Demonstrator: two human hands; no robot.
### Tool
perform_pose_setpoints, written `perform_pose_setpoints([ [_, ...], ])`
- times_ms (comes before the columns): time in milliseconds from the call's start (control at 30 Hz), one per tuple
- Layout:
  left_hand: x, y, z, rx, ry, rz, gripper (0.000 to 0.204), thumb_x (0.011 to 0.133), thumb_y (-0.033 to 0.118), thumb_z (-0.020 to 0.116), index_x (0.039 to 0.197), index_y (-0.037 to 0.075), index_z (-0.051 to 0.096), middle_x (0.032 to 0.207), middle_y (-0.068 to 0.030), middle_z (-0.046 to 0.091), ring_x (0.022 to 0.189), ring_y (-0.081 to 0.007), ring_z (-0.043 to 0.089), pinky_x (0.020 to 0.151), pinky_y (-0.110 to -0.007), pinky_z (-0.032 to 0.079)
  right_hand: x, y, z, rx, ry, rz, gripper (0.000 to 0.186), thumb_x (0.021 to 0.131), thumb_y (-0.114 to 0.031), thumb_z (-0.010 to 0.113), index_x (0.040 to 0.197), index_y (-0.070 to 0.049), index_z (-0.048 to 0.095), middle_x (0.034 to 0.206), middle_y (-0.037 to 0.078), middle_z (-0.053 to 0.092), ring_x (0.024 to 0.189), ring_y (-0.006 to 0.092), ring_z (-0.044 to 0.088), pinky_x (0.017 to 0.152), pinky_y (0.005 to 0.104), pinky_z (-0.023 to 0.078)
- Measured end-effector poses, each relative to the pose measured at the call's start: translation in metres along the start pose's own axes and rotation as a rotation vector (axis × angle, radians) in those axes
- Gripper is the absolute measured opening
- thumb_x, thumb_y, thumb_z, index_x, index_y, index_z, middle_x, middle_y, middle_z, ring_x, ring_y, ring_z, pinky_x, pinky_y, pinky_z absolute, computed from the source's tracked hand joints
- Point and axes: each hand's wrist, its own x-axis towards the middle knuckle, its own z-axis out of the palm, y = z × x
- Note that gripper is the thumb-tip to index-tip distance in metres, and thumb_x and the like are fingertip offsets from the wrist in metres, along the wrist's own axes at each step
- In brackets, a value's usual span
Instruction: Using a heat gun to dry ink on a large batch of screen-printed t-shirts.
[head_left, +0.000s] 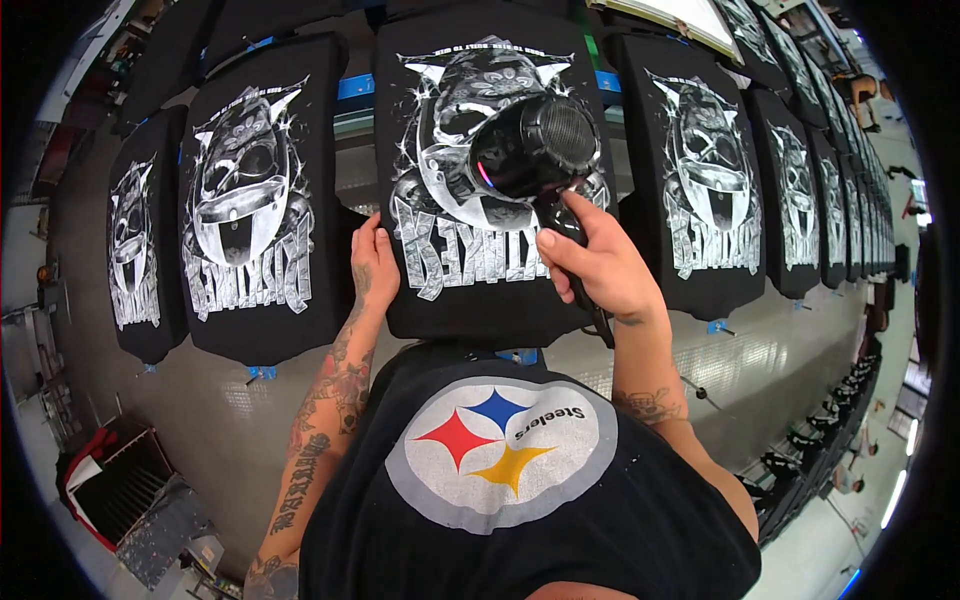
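My right hand (598,262) is closed round the handle of a black hair dryer (520,150), its index finger stretched up along the dryer's neck. The dryer is over the white-and-grey skull print on a black T-shirt (470,300), hiding part of the picture. That shirt is stretched over a board directly in front of me. At the board's left edge, my left hand (374,265) lies against the shirt with fingers extended forward and nothing visibly gripped. A dark cord (602,325) hangs below the dryer's handle.
Printed black shirts on boards stand to the left (245,200) and right (705,190), with several more curving away along the right. Blue brackets (262,373) show beneath the boards. A dark cart-like frame (115,490) stands at lower left. Other people (850,482) are far off at right.
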Motion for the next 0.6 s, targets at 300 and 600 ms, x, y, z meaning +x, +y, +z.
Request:
perform_pose_setpoints([
  [300,-0.015,-0.008,-0.032,-0.22,-0.033,-0.112,0.029,0.103,0.007,0.052,0.129,0.003,0.064,0.105,-0.0119,0.061,0.093,-0.0226,0.063,0.081,-0.034,0.052,0.004,-0.009,0.037,0.024,0.041,0.022,0.086,0.1,-0.022,0.07,0.158,0.013,0.017,0.08,0.005,0.058,0.06,0.0113,0.055,0.05,0.0275,0.047],
  [600,0.007,-0.015,-0.06,-0.282,-0.178,-0.008,0.025,0.106,0.009,0.051,0.126,0.003,0.066,0.108,-0.0072,0.06,0.085,-0.0115,0.063,0.075,-0.026,0.053,-0.053,0.011,0.051,0.11,0.303,0.015,0.061,0.1,-0.021,0.069,0.151,-0.001,0.042,0.079,0.002,0.059,0.058,0.0095,0.055,0.05,0.0265,0.046],
])
